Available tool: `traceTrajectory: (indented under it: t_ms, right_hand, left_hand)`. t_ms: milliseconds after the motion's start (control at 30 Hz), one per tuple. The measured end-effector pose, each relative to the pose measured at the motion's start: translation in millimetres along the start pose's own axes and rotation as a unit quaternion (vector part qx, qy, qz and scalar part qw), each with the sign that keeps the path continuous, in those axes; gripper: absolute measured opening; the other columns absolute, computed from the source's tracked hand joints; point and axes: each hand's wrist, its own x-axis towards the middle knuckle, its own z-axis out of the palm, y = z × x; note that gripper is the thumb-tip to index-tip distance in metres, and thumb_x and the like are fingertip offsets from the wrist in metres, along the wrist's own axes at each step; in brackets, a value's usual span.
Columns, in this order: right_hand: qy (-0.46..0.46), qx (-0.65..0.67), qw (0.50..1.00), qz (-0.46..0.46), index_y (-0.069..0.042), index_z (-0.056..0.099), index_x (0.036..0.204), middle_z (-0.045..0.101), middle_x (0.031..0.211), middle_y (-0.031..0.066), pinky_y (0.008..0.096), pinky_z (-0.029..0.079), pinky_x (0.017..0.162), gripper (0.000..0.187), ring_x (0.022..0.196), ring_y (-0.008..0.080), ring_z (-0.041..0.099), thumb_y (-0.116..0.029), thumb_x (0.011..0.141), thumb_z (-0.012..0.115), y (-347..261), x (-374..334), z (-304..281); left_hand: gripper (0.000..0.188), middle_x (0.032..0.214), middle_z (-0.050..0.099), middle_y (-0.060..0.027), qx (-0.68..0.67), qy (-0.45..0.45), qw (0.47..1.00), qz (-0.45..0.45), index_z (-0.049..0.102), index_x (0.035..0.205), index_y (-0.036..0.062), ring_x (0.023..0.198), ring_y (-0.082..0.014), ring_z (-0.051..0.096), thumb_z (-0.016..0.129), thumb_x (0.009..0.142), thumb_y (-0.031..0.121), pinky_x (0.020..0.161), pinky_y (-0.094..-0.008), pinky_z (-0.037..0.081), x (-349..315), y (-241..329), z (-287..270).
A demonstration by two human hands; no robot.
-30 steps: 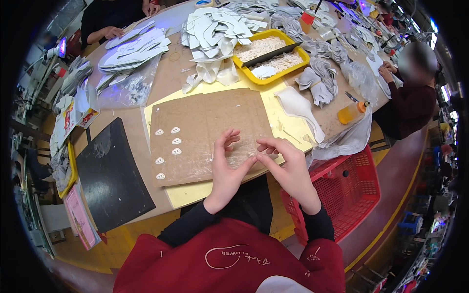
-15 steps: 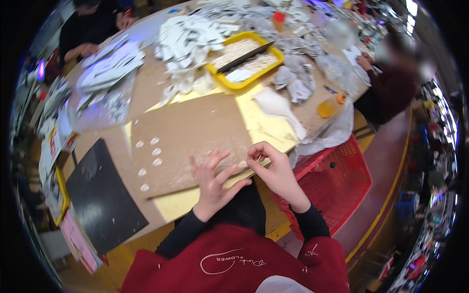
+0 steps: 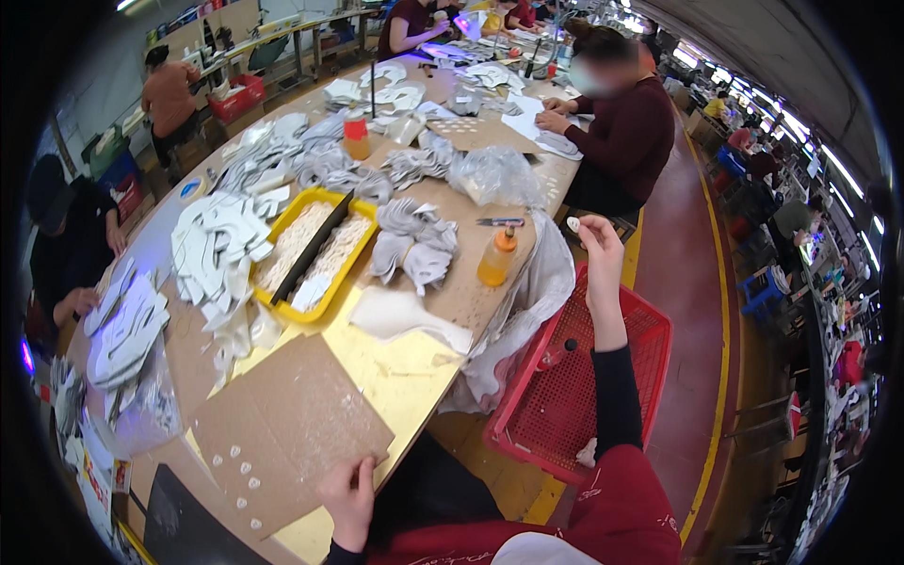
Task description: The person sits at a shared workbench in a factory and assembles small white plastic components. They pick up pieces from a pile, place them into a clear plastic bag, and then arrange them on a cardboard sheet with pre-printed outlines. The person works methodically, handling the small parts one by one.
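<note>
My right hand [image 3: 603, 252] is raised over the far side of the red basket. Its thumb and fingertips pinch a small white rounded piece [image 3: 573, 224]. My left hand [image 3: 347, 495] is at the near right corner of a brown cardboard sheet [image 3: 292, 405], fingers loosely bent and apart, with nothing visible in them. Several similar small white pieces [image 3: 246, 468] lie in rows along the sheet's left part. Whitish smears mark its middle. Underneath is a yellow sheet [image 3: 400, 363].
A red plastic basket [image 3: 650, 363] stands right of the table. Beyond the cardboard are a yellow tray [image 3: 365, 247] with a dark divider, an orange-capped bottle [image 3: 497, 257], grey fabric pieces [image 3: 414, 243] and white cut pieces [image 3: 215, 240]. One co-worker [image 3: 621, 132] sits at the far right.
My right hand has risen from the cardboard and moved out to the right, holding the small white piece. The view has swung right and up. My left hand stays by the cardboard's near edge.
</note>
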Motion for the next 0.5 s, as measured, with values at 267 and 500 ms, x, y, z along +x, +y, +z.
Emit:
traceTrajectory:
  t_ms: [267,500]
  right_hand:
    - [0.059,-0.251,0.966,-0.007,-0.002,0.07,0.098,0.067,0.093,0.008,0.0315,0.05,0.083,0.011,0.088,0.0173,0.064,-0.01,0.091,0.066,160,164,-5]
    - [0.038,-0.393,0.918,0.03,-0.014,0.077,0.095,0.068,0.113,0.0162,0.0477,0.049,0.096,0.018,0.111,0.0362,0.061,-0.018,0.085,0.063,230,234,19]
  left_hand:
    - [0.009,0.084,0.07,-0.0029,0.207,0.083,0.968,0.118,0.075,0.088,0.0156,0.083,-0.0227,0.064,0.076,0.082,0.022,0.079,-0.0415,0.043,-6,1,23]
    - [0.011,0.084,0.07,-0.0017,0.215,0.089,0.953,0.192,0.075,0.089,0.0164,0.083,-0.0217,0.063,0.077,0.081,0.023,0.079,-0.0411,0.042,-2,5,32]
